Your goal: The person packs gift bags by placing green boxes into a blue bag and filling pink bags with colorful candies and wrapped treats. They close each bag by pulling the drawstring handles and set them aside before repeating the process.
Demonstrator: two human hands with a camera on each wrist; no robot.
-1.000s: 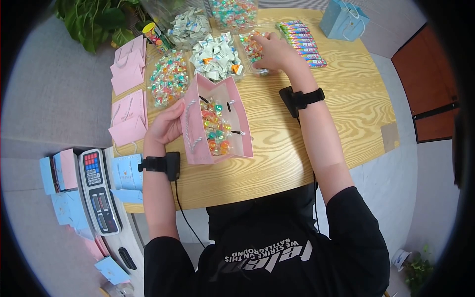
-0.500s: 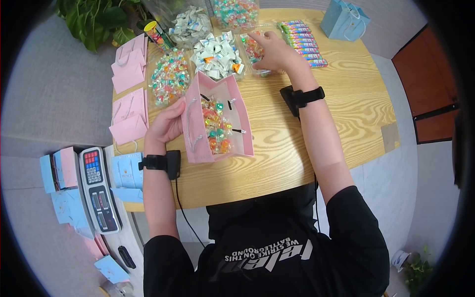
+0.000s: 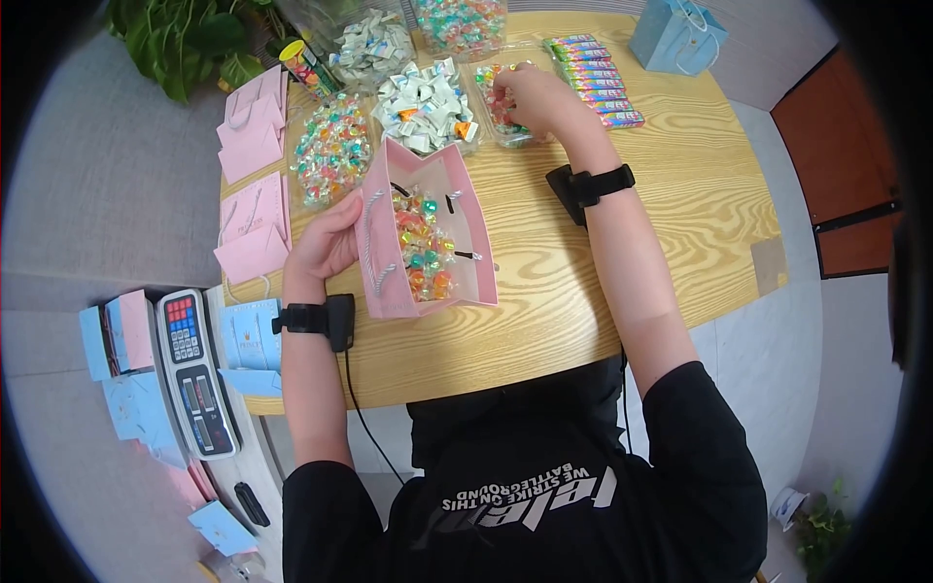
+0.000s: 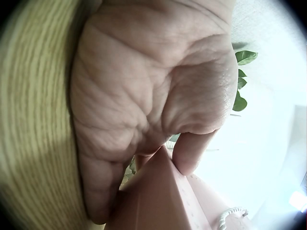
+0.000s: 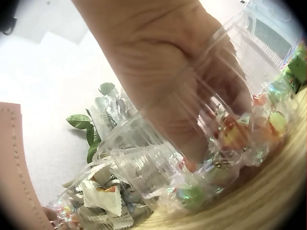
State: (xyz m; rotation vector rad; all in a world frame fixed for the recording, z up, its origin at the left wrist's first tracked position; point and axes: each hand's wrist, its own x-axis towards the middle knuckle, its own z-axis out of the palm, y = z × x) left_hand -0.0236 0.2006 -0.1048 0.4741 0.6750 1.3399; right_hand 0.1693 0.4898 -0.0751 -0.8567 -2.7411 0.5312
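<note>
From the head view I see the open pink paper gift bag with twisted whitish rope handles at the centre of the frame, tilted so that its mouth faces my camera. Its inside is paler than its outside, dark strips mark the inner walls near the handle ends, and the upper edge folds inward in a notch. Clear-wrapped candies in orange, yellow and teal lie heaped inside. The left hand is at the bag's left side, its grip clamped on the pink paper; my left wrist view shows the bag's sharp corner between thumb and fingers, with a looped handle at lower right. The right hand is at upper centre, fingers down in a clear plastic box of similar candies; through the glossy wall I cannot tell whether that grip is apart or together on one. Just left of that box sits a heap of white-wrapped sweets, and right of it a row of multicoloured candy packs, all on the wood-grained tabletop.
</note>
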